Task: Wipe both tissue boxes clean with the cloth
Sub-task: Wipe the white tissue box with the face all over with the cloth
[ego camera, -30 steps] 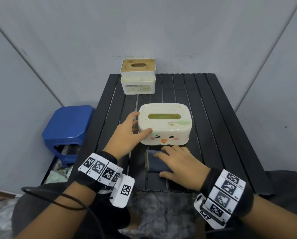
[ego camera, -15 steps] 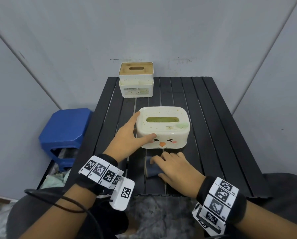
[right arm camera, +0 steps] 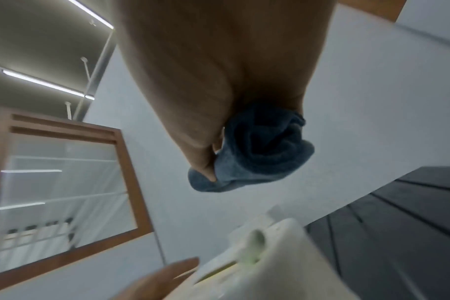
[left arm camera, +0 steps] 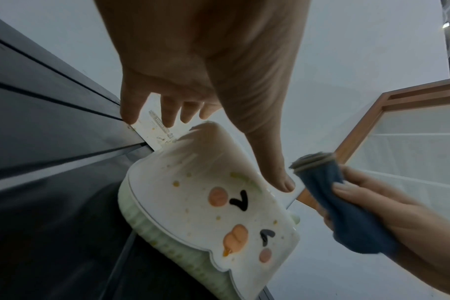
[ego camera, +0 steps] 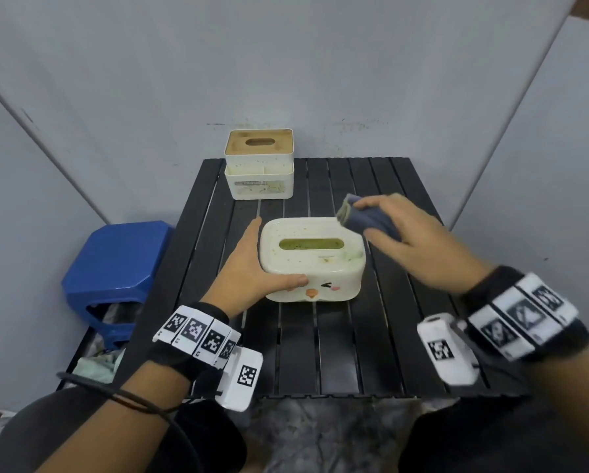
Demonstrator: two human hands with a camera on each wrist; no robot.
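Observation:
A cream tissue box with a chick face (ego camera: 312,264) (left arm camera: 219,213) (right arm camera: 270,263) sits mid-table, its top speckled and smeared green. My left hand (ego camera: 248,268) (left arm camera: 206,71) clasps its left end, with the thumb across the front face and the fingers along the side. My right hand (ego camera: 405,240) (right arm camera: 213,71) grips a folded dark blue cloth (ego camera: 365,216) (left arm camera: 347,213) (right arm camera: 257,154) in the air, just above the box's right rear corner. A second, taller white tissue box with a wooden lid (ego camera: 259,165) (left arm camera: 154,127) stands at the table's far left edge, also spotted.
The black slatted table (ego camera: 405,319) stands in a grey-walled corner. A blue plastic stool (ego camera: 115,261) sits on the floor to the left, with crumpled material beneath it.
My right hand has lifted the cloth from the table in front of the chick box and carried it up to the box's right rear corner. The left hand stays on the box.

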